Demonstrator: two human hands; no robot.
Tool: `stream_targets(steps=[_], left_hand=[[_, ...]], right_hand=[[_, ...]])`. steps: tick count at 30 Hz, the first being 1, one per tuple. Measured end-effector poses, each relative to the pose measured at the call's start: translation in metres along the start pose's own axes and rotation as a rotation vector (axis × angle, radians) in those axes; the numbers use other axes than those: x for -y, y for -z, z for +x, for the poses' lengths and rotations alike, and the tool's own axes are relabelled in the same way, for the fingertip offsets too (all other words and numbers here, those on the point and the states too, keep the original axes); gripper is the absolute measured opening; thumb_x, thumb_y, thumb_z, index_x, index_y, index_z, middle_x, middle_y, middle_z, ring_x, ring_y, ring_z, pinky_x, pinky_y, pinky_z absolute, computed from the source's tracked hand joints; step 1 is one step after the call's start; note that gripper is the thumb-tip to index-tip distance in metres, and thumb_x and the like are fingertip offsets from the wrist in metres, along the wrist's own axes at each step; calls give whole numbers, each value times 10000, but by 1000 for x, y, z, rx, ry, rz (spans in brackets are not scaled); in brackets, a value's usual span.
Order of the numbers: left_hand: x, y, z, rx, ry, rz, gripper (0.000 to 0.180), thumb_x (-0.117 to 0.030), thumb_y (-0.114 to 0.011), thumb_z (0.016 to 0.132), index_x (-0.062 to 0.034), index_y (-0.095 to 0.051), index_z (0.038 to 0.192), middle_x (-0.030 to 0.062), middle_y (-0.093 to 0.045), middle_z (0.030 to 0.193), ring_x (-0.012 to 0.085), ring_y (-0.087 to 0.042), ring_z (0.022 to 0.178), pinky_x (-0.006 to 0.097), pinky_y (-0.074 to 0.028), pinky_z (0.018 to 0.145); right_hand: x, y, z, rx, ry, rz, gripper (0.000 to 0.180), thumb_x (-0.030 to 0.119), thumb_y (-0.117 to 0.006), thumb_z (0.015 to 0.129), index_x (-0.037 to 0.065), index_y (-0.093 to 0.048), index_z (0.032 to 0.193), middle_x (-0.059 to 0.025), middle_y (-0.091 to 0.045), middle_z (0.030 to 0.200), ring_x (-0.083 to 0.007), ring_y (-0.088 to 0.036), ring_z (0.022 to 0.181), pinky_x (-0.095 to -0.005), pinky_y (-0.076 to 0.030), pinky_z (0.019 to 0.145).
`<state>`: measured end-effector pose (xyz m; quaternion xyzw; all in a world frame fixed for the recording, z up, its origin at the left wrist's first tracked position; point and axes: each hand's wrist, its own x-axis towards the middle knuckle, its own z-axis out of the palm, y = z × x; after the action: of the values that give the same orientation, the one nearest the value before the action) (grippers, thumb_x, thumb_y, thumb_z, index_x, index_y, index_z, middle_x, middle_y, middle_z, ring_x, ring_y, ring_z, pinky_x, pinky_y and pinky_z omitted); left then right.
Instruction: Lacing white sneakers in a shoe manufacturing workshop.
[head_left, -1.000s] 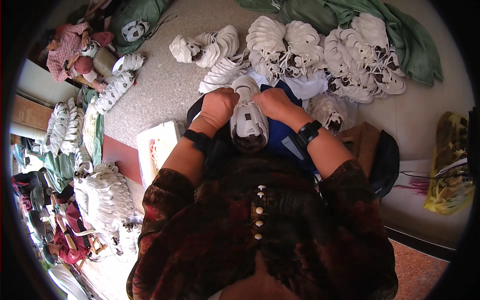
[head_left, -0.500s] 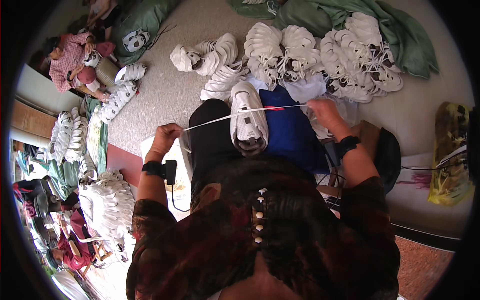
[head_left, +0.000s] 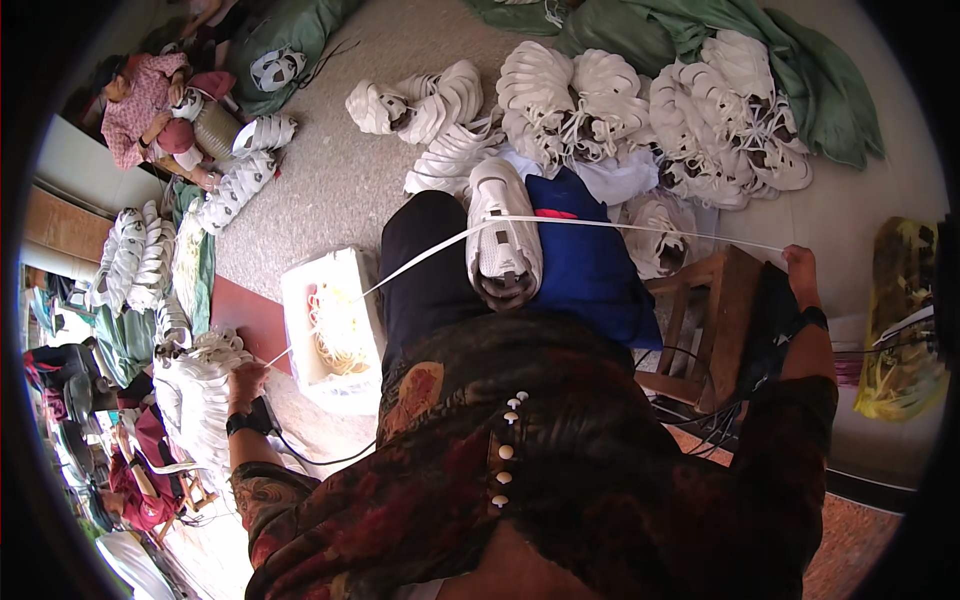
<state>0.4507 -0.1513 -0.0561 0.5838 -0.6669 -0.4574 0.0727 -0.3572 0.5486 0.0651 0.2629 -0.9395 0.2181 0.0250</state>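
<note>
A white sneaker upper rests between my thighs, toe pointing away from me. Across it runs a long white shoelace, stretched out to both sides. My left hand, far out at the left, is closed on one end of the lace. At the right, my right hand pinches the other end, held out past a wooden stool. The lace passes over the upper's middle; whether it goes through any eyelet I cannot tell. A blue cloth covers my right thigh.
An open white box with pale laces stands by my left leg. Ahead lie several stacks of white uppers beside green sacks. The wooden stool and cables are on the right. A co-worker sits far left.
Both hands have moved outward and toward me, drawing the lace wide apart. The white box now shows fully. The sneaker upper stays between my thighs.
</note>
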Motion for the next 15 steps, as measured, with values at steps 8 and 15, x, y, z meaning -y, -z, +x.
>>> stream_targets(steps=[8,15], left_hand=[[40,4,-3,-69,131,-21,88,-95,-698,738,-25,-644,744,24,-589,605,92,-516,482,208,-372,419],[-49,-117,6,-30,-16,128,200,-215,-680,761,-22,-643,721,-10,-515,519,92,-481,475,231,-369,437]], right_hand=[[-69,19,-4,-191,277,-650,145,87,-562,689,-23,-557,596,-132,-495,543,-230,-473,528,-352,-402,550],[193,-90,17,581,-222,730,131,93,-628,746,17,-561,664,-14,-492,525,-82,-419,416,-226,-294,375]])
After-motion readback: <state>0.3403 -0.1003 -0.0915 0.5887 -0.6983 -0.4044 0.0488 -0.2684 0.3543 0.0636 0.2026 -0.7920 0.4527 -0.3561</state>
